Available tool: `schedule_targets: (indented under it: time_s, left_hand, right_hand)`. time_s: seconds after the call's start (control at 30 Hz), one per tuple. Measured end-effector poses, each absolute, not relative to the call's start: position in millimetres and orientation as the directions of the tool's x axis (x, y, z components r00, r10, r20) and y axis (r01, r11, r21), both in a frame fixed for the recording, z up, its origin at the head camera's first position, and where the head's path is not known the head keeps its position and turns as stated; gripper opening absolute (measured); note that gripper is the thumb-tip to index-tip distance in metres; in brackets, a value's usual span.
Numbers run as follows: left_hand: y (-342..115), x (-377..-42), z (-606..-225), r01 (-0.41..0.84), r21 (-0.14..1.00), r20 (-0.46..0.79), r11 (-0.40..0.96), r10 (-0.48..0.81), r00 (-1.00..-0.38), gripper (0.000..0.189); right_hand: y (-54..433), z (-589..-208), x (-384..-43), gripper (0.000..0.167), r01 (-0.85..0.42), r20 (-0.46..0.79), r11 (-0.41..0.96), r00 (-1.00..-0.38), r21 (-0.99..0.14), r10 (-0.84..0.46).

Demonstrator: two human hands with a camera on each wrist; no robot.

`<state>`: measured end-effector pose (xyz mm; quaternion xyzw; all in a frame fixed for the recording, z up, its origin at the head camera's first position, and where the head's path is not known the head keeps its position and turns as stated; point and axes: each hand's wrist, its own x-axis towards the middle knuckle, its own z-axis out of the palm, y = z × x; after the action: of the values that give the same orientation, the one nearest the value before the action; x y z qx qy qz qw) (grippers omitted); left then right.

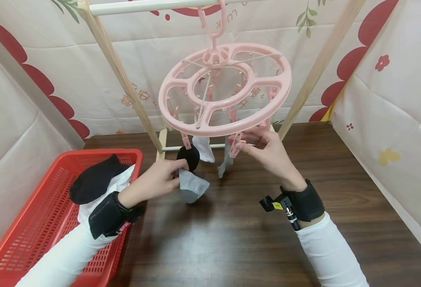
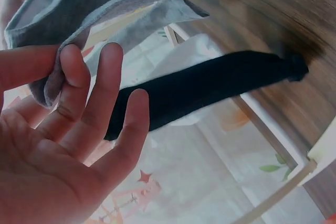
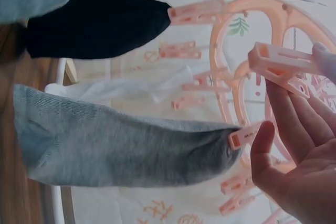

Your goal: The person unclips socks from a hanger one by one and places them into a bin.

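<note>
My left hand (image 1: 156, 181) pinches a grey sock (image 1: 193, 185) between thumb and fingers, its loose end hanging below the ring of a pink round drying hanger (image 1: 196, 129). My right hand (image 1: 269, 153) grips a pink clothespin (image 1: 236, 144) at the hanger's front rim; in the right wrist view nothing sits in that clothespin (image 3: 275, 64). Clipped to the hanger are a black sock (image 3: 100, 24), a white sock (image 1: 204, 149) and another grey sock (image 3: 131, 142). The black sock hangs just beyond my left fingers.
At the left stands a red basket (image 1: 137, 153) with a black sock (image 1: 93, 179) and white cloth (image 1: 122, 180) in it. The hanger's hook goes over the white bar (image 1: 142, 6) of a wooden rack (image 1: 120, 75). Printed cloth walls enclose the dark wooden table (image 1: 232, 239).
</note>
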<state>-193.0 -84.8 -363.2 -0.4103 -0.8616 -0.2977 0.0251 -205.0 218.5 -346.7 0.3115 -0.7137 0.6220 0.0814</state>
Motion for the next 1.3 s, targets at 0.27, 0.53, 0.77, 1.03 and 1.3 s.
schedule_targets:
  time_s: [0.27, 0.53, 0.77, 1.03, 1.3]
  left_hand:
    - [-105.4, -187.9, -352.4, 0.709, 0.467, 0.318, 0.529, 0.647, -0.693, 0.027]
    - [-127.7, -184.8, -336.5, 0.698, 0.434, 0.365, 0.570, 0.597, -0.715, 0.027]
    - [-151.6, -181.7, -320.4, 0.696, 0.394, 0.430, 0.601, 0.548, -0.717, 0.029]
    - [-182.5, -173.4, -297.1, 0.634, 0.273, 0.517, 0.724, 0.445, -0.731, 0.025]
    - [-211.4, -162.5, -279.1, 0.557, 0.282, 0.542, 0.781, 0.350, -0.764, 0.021]
  right_hand:
    - [234.9, -345.6, -204.3, 0.029, -0.529, 0.503, 0.002, -0.808, -0.849, -0.306]
    - [246.6, -341.4, -204.1, 0.036, -0.475, 0.466, 0.003, -0.866, -0.880, -0.181]
    - [255.1, -340.2, -208.2, 0.036, -0.511, 0.516, -0.076, -0.840, -0.856, -0.168]
    - [260.7, -338.3, -211.3, 0.035, -0.506, 0.510, -0.070, -0.854, -0.860, -0.098]
    - [262.5, -337.7, -212.4, 0.037, -0.530, 0.534, -0.071, -0.844, -0.845, -0.053]
